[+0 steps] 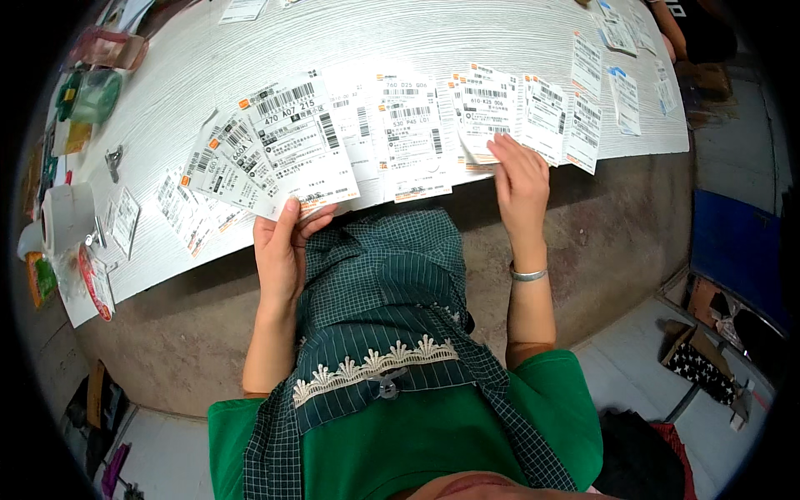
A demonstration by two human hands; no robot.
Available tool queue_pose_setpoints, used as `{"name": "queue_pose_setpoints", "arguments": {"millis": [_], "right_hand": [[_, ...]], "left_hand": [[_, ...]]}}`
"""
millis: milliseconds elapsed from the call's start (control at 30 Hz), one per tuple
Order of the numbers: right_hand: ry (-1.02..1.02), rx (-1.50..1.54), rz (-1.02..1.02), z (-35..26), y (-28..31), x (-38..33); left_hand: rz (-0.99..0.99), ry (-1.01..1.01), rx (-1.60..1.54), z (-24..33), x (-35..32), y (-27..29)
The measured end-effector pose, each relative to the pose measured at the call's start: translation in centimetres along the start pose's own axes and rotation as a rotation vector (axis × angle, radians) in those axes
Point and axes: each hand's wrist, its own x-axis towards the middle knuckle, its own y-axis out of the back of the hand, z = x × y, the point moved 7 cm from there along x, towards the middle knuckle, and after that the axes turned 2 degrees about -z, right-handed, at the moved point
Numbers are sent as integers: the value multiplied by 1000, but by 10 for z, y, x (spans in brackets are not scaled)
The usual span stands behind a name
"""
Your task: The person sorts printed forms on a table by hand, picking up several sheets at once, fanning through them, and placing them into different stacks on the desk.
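My left hand (pixel 282 246) grips a fan of white shipping labels (pixel 312 171) by their lower edge, thumb on top. The labels carry barcodes and orange marks and overlap one another. At the right, my right hand (pixel 523 187) has its fingertips closed on the lower edge of a shipping label (pixel 487 112), which lies over a pile and looks slightly raised. Its thumb is mostly hidden. Between my hands lies another overlapping group of shipping labels (pixel 412 158), hanging a little past the table's near edge.
More labels (pixel 583 133) spread across the white table (pixel 350 42) to the right. At the left stand a tape roll (pixel 68 217), a green plastic container (pixel 97 96) and a small metal piece (pixel 114 162). Another person's arm (pixel 669 32) shows at the far right.
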Motion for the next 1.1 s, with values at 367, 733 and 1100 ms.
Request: {"name": "queue_pose_setpoints", "arguments": {"millis": [367,733,1100], "right_hand": [[200,189,-121,-63,-9,-2],[23,-175,-92,-12,-13,5],[219,11,-200,-80,-41,0]], "left_hand": [[73,-99,10,20,3,21],[68,-53,-35,12,3,23],[81,-68,-38,15,0,19]]}}
